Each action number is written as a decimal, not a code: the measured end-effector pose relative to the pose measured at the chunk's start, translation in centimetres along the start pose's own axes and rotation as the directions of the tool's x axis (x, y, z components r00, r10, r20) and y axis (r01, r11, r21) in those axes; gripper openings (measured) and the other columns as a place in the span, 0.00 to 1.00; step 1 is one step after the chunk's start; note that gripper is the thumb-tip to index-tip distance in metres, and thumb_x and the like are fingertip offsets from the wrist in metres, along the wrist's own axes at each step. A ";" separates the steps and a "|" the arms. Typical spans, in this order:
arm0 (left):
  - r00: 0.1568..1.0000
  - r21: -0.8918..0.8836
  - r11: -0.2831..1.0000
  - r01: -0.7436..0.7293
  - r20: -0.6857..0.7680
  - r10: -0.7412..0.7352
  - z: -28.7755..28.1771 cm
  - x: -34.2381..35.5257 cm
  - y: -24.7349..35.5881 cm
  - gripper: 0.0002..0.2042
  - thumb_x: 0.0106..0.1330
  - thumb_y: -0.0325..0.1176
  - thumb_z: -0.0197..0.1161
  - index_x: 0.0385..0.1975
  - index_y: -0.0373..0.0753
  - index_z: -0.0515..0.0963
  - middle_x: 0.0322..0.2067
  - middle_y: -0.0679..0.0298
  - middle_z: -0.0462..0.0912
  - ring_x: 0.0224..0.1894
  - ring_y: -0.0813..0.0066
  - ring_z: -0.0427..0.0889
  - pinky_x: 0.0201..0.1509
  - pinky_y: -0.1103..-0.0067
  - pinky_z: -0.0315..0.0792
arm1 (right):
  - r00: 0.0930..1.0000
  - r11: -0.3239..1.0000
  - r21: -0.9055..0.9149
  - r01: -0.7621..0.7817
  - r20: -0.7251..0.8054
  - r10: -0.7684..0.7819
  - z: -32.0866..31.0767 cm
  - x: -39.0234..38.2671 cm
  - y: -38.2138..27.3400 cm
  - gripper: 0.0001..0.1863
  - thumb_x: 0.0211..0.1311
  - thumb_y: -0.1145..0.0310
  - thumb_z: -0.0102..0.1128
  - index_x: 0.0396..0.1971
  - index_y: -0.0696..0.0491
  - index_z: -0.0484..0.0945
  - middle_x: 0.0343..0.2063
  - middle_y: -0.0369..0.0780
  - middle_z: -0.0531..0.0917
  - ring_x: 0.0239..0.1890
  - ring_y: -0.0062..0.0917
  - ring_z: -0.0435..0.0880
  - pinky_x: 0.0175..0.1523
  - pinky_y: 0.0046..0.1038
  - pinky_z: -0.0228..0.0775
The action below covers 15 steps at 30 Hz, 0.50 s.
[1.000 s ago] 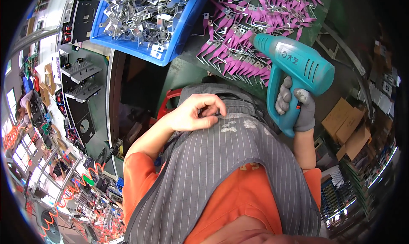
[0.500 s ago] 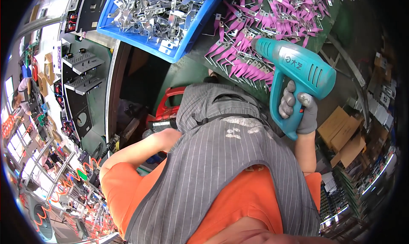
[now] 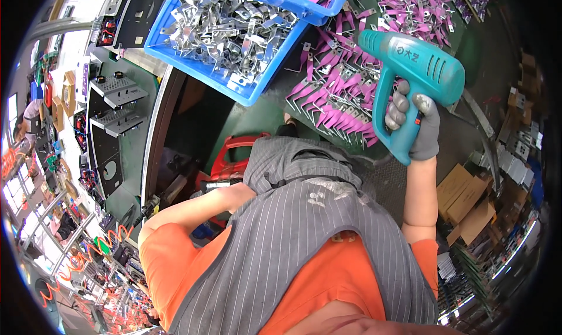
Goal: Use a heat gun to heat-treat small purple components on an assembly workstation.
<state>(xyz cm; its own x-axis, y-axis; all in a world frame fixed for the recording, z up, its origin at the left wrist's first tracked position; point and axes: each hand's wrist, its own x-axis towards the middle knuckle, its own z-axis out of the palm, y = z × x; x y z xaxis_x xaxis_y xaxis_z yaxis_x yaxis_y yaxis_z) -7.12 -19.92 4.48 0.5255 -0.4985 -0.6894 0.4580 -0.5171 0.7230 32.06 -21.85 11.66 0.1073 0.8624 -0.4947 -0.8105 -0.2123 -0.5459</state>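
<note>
A teal heat gun (image 3: 440,71) is held up at the right by my right hand (image 3: 426,127), which wears a grey-coated glove. Its fingers wrap round the handle, and the nozzle points left above many metal strips with pink sleeves (image 3: 339,115), some laid side by side in rows on the table. My left forearm (image 3: 196,205) bends in toward my waist; the hand itself is hidden behind the grey striped apron (image 3: 263,247).
A blue bin (image 3: 249,96) full of bare bent metal strips (image 3: 234,36) stands at the table's left edge. Beyond it sits another blue bin (image 3: 342,1) with pink pieces. A red plastic object (image 3: 219,166) is below. Cardboard boxes (image 3: 465,194) stand at the right.
My right hand and the heat gun have moved slightly up and away from me, the arm stretching out further. The view has shifted, so the bins and strips appear lower.
</note>
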 end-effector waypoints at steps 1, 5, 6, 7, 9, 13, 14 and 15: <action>1.000 -0.001 1.000 0.001 -0.007 -0.001 0.2 0.2 -0.2 0.15 0.43 0.38 0.62 0.33 0.43 0.79 0.30 0.53 0.80 0.37 0.52 0.79 0.37 0.65 0.71 | 1.000 1.000 -0.006 0.002 0.015 -0.002 0.2 0.7 -0.2 0.15 0.52 0.62 0.55 0.39 0.54 0.71 0.22 0.33 0.74 0.20 0.18 0.71 0.26 0.22 0.65; 1.000 -0.011 1.000 0.011 -0.009 -0.011 0.2 0.3 -0.1 0.15 0.41 0.38 0.63 0.32 0.42 0.79 0.30 0.53 0.80 0.37 0.52 0.78 0.37 0.65 0.71 | 0.998 0.999 -0.021 -0.039 0.048 0.040 0.2 3.2 -0.9 0.15 0.52 0.63 0.55 0.38 0.54 0.71 0.21 0.34 0.74 0.20 0.19 0.71 0.26 0.22 0.65; 1.000 -0.032 0.999 0.016 -0.011 -0.016 0.1 0.3 0.1 0.15 0.41 0.38 0.63 0.32 0.42 0.79 0.30 0.53 0.80 0.37 0.51 0.78 0.37 0.65 0.71 | 0.998 0.999 -0.028 -0.041 0.052 0.043 0.3 3.7 -1.1 0.15 0.52 0.63 0.55 0.38 0.54 0.71 0.21 0.34 0.74 0.20 0.19 0.71 0.26 0.22 0.65; 1.000 -0.035 0.999 0.014 -0.019 -0.015 0.0 0.3 0.1 0.15 0.41 0.38 0.63 0.32 0.42 0.79 0.30 0.53 0.80 0.37 0.51 0.78 0.37 0.65 0.71 | 0.998 0.997 -0.058 -0.054 0.042 0.056 0.3 4.1 -1.2 0.15 0.52 0.63 0.55 0.38 0.54 0.71 0.21 0.34 0.74 0.20 0.19 0.71 0.26 0.22 0.65; 1.000 -0.031 0.999 0.019 -0.002 -0.019 0.0 0.4 0.1 0.16 0.42 0.39 0.63 0.32 0.41 0.78 0.30 0.53 0.80 0.37 0.52 0.78 0.37 0.65 0.71 | 0.996 0.993 -0.094 -0.072 0.036 0.076 0.3 4.7 -1.3 0.15 0.52 0.63 0.55 0.38 0.54 0.71 0.21 0.34 0.74 0.20 0.19 0.71 0.26 0.23 0.65; 0.999 -0.062 0.998 0.015 -0.029 -0.017 -0.2 0.2 0.4 0.13 0.44 0.36 0.61 0.31 0.39 0.79 0.31 0.51 0.80 0.39 0.53 0.79 0.41 0.67 0.72 | 0.991 0.985 -0.113 -0.129 0.011 0.131 0.6 6.1 -1.4 0.15 0.52 0.63 0.55 0.38 0.54 0.71 0.21 0.34 0.74 0.20 0.19 0.71 0.26 0.23 0.66; 0.999 -0.060 0.998 -0.002 -0.049 -0.001 0.0 0.3 0.4 0.13 0.44 0.36 0.61 0.31 0.39 0.79 0.31 0.51 0.80 0.39 0.53 0.79 0.40 0.67 0.72 | 0.992 0.984 -0.127 -0.126 -0.004 0.126 0.6 6.4 -1.4 0.15 0.52 0.63 0.55 0.38 0.55 0.71 0.21 0.34 0.74 0.20 0.19 0.71 0.26 0.23 0.66; 0.998 -0.054 0.998 -0.020 -0.068 0.016 0.0 0.2 0.4 0.13 0.44 0.36 0.61 0.31 0.39 0.79 0.31 0.51 0.80 0.39 0.53 0.79 0.40 0.66 0.72 | 0.992 0.983 -0.132 -0.129 -0.004 0.129 0.5 6.8 -1.5 0.15 0.52 0.63 0.55 0.38 0.55 0.71 0.21 0.34 0.74 0.20 0.19 0.71 0.26 0.23 0.66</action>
<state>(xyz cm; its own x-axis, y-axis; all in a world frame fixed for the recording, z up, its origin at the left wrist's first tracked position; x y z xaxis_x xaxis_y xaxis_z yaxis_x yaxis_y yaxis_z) -6.84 -20.22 4.60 0.5801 -0.4584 -0.6733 0.4859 -0.4687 0.7377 33.70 -15.38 9.46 0.0037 0.8261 -0.5635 -0.7345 -0.3802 -0.5621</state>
